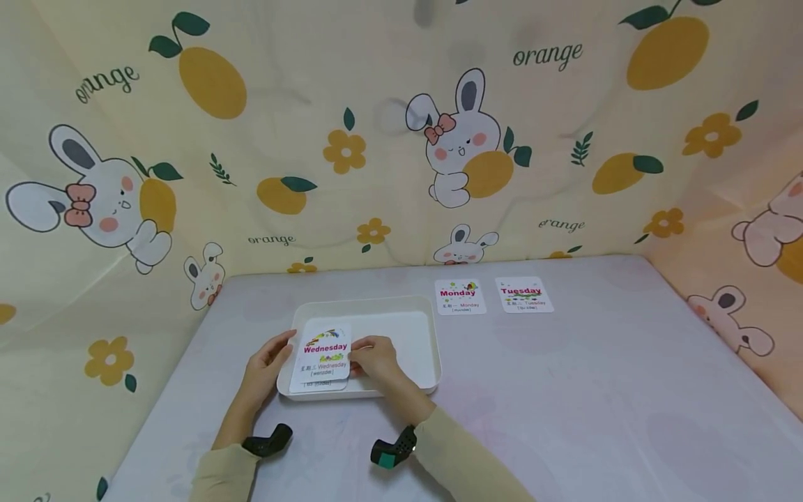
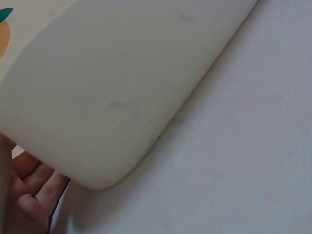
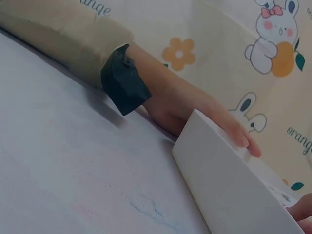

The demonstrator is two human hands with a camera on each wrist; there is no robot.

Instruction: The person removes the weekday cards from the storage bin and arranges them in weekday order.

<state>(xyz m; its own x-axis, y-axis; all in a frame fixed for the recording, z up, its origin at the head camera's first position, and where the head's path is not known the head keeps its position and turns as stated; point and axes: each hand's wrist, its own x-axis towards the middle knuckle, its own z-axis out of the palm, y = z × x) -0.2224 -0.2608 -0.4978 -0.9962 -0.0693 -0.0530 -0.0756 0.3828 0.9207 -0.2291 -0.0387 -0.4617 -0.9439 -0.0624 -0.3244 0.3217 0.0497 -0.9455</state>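
Observation:
A white tray (image 1: 408, 328) sits on the table with a small stack of day cards at its left end. The Wednesday card (image 1: 325, 348) lies uppermost, and an edge of the card below (image 1: 316, 385) shows under it. My right hand (image 1: 376, 359) pinches the Wednesday card by its right edge. At the tray's left end, my left hand (image 1: 263, 366) grips the wall, thumb over the rim near the cards. Curled fingers (image 2: 36, 187) show beside the tray's outer wall in the left wrist view. Only fingertips (image 3: 302, 214) of the right hand appear in the right wrist view.
Behind the tray to the right, a Monday card (image 1: 461, 297) and a Tuesday card (image 1: 524, 295) lie face up, side by side. Patterned cloth (image 1: 376, 84) with rabbits and oranges walls in the table's (image 1: 596, 404) back and sides.

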